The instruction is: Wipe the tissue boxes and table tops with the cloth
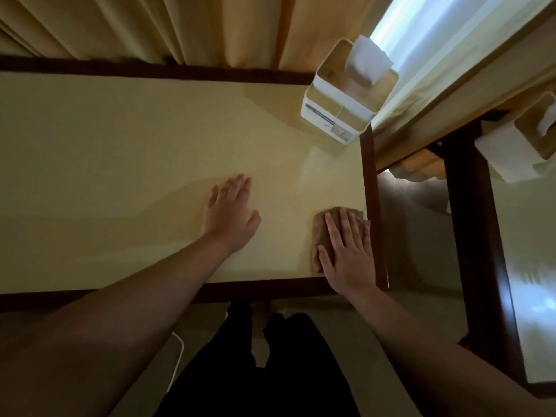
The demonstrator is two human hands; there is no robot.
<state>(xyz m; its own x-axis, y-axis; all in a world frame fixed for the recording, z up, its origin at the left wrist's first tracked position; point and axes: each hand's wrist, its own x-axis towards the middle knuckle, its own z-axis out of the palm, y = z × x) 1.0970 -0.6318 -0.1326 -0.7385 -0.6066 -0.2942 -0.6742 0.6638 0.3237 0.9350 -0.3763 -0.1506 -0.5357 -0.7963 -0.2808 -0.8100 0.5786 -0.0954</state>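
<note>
- Your right hand (pixel 346 251) lies flat on the brown cloth (pixel 325 233), fingers straight and a little spread, pressing it on the table top (pixel 120 152). It grasps nothing; it only pushes down.
- The cloth sits at the near right corner of the table, touching or almost touching the dark wooden edge (pixel 371 206). Your hand covers a big part of it, so you cannot tell how it is folded.
- Your left hand (pixel 230 213) rests on the bare table top, released, fingers straight and close together, well apart from the cloth.
- The white tissue box (pixel 340 106) stands at the far right corner of the same table, with a white tissue (pixel 368 60) coming out of the top. There is a label on its near side, but the print is too blurred to read.
- A second table (pixel 523 236) is on your right, cut off by the picture border. A second tissue box (pixel 538 127) stands on it, also cut by the border, and something white (pixel 505 155) lies beside it; it is hard to say whether it is paper or part of the box.
- Behind the table hang yellow curtains (pixel 180 25), and a bright gap (pixel 421 31) shows between them.
- Below the table edge your dark trousers (pixel 270 371) are seen; your feet are not clear.
</note>
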